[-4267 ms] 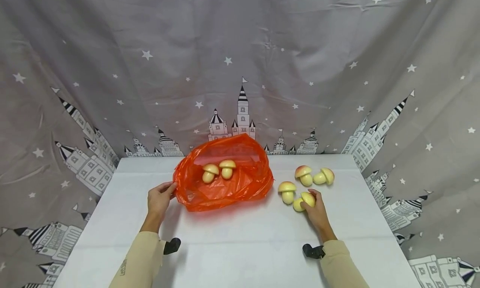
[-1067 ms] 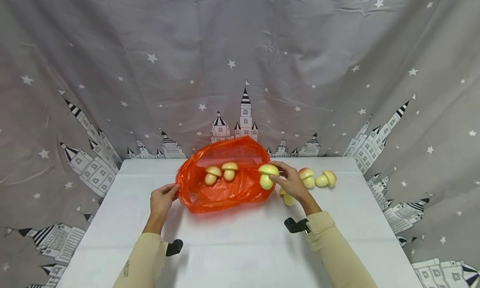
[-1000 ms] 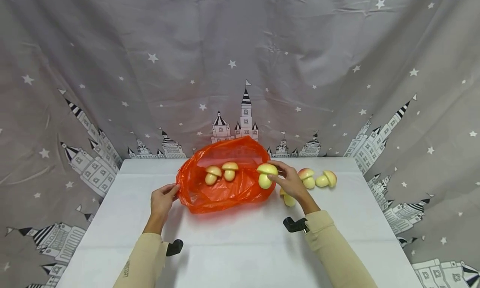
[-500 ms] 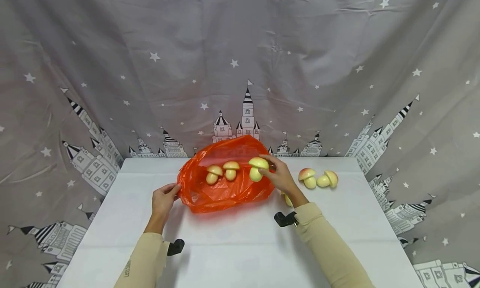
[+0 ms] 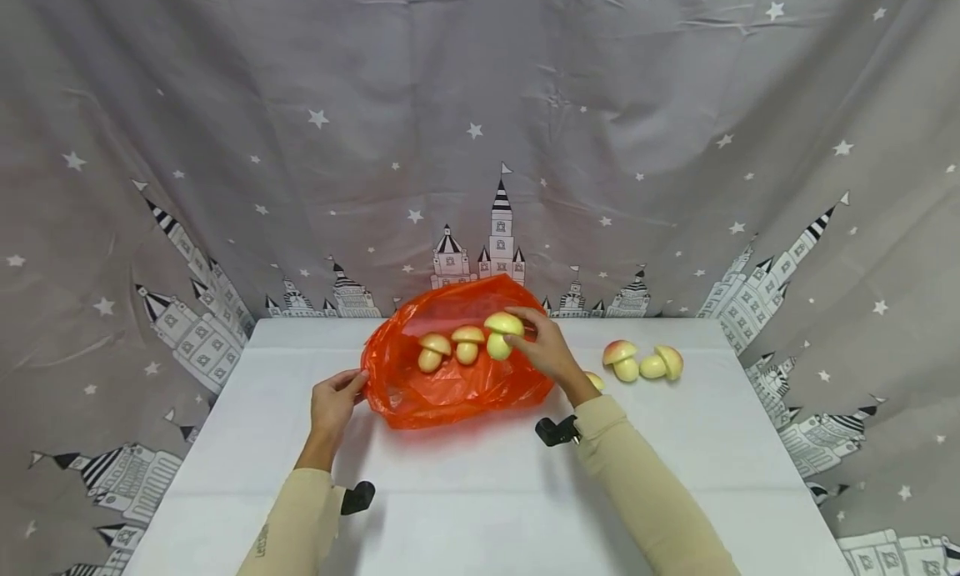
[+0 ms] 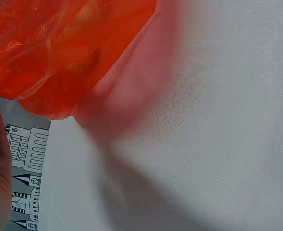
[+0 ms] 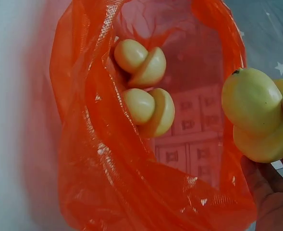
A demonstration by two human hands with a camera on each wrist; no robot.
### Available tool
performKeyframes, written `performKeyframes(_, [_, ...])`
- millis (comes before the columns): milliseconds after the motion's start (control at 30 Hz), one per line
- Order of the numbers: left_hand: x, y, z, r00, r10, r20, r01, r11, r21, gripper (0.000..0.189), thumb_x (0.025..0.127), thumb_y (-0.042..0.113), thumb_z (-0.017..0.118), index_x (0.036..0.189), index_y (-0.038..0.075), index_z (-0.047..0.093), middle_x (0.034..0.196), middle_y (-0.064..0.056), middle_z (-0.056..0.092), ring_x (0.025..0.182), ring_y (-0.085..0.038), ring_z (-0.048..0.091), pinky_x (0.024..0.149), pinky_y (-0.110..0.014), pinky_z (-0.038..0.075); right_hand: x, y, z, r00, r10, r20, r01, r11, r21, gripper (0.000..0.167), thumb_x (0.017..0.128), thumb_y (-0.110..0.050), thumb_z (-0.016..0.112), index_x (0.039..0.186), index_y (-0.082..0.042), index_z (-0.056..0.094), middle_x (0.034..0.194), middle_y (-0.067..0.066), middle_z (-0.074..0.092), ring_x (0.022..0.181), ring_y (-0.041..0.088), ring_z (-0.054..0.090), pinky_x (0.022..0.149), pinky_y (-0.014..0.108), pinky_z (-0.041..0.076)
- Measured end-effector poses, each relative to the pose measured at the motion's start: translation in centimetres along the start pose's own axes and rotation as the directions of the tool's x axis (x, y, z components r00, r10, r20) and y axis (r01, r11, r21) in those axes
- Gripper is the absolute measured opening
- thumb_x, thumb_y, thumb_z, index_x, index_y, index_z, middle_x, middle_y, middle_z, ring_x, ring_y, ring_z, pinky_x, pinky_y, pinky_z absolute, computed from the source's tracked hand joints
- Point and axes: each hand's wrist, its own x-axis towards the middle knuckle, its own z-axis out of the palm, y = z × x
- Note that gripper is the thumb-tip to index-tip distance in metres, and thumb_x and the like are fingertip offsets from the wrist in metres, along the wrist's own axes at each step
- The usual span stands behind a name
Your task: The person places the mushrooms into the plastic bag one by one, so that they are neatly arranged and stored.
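A crinkled red plastic bag (image 5: 442,413) lies on the table with its mouth spread wide. My left hand (image 5: 330,405) pinches its left rim between thumb and fingers. Inside are two toy mushrooms (image 5: 432,353), (image 5: 468,343) with yellow stems and yellowish caps, lying side by side. Over the right part of the bag's mouth, my right hand (image 5: 546,347) holds another toy mushroom (image 5: 503,326), cap up in the head view. The right wrist view shows that mushroom (image 7: 256,106) beyond the bag's rim, gripped between thumb and fingers.
Right of the bag lie two toy mushrooms (image 5: 621,359), (image 5: 663,363) with reddish caps. Another mushroom (image 5: 594,381) is mostly hidden behind the right forearm. A grey curtain (image 5: 480,76) with stars and castles hangs behind the white table (image 5: 465,518).
My right hand has lifted a mushroom from the table on the right and carried it left over the bag. The left hand keeps its hold on the rim.
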Motion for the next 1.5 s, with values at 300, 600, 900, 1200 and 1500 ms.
performKeyframes(300, [-0.3, -0.2, 0.3, 1.000, -0.012, -0.013, 0.012, 1.000, -0.002, 0.042, 0.096, 0.030, 0.058, 0.125, -0.001, 0.061, 0.121, -0.018, 0.060, 0.099, -0.022, 0.064, 0.093, -0.033, 0.051, 2.0, 1.0, 0.8, 0.992, 0.123, 0.024, -0.119, 0.986, -0.114, 0.041, 0.090, -0.007, 0.066, 0.130, -0.006, 0.058, 0.125, 0.012, 0.060, 0.108, 0.031, 0.058, 0.093, 0.043, 0.051])
performKeyframes(600, [-0.1, 0.0, 0.0, 1.000, -0.005, 0.000, 0.005, 1.000, 0.025, 0.042, 0.097, 0.028, 0.057, 0.127, -0.002, 0.059, 0.122, -0.020, 0.060, 0.090, -0.011, 0.064, 0.082, -0.017, 0.053, 3.8, 1.1, 1.9, 0.979, 0.201, 0.027, -0.190, 0.957, -0.220, 0.042, 0.088, 0.000, 0.065, 0.129, -0.001, 0.057, 0.126, 0.017, 0.060, 0.112, 0.032, 0.058, 0.094, 0.042, 0.050])
performKeyframes(900, [0.3, -0.4, 0.0, 1.000, 0.007, 0.002, -0.007, 1.000, 0.004, 0.041, 0.097, 0.026, 0.057, 0.125, -0.003, 0.060, 0.120, -0.020, 0.060, 0.085, -0.007, 0.063, 0.078, -0.014, 0.053, 5.1, 1.9, 2.2, 0.948, 0.319, -0.023, -0.315, 0.921, -0.230, 0.042, 0.087, 0.002, 0.064, 0.129, -0.004, 0.058, 0.128, 0.016, 0.057, 0.114, 0.031, 0.054, 0.098, 0.043, 0.047])
performKeyframes(1200, [0.1, -0.2, 0.0, 1.000, 0.004, 0.000, -0.004, 1.000, 0.004, 0.041, 0.098, 0.025, 0.057, 0.126, -0.003, 0.059, 0.121, -0.022, 0.060, 0.087, -0.010, 0.065, 0.081, -0.017, 0.053, 5.5, 2.6, 2.4, 0.919, 0.392, -0.034, -0.387, 0.886, -0.256, 0.044, 0.086, 0.003, 0.063, 0.130, -0.003, 0.057, 0.130, 0.017, 0.055, 0.116, 0.032, 0.053, 0.099, 0.043, 0.046])
performKeyframes(1500, [0.2, 0.0, 0.3, 1.000, 0.027, -0.002, -0.027, 0.999, -0.023, 0.040, 0.097, 0.023, 0.057, 0.125, -0.006, 0.059, 0.121, -0.024, 0.060, 0.083, -0.007, 0.065, 0.078, -0.016, 0.053, 5.9, 3.6, 3.1, 0.901, 0.429, -0.067, -0.432, 0.870, -0.237, 0.045, 0.085, 0.004, 0.063, 0.129, -0.001, 0.057, 0.129, 0.016, 0.056, 0.115, 0.031, 0.052, 0.100, 0.041, 0.046])
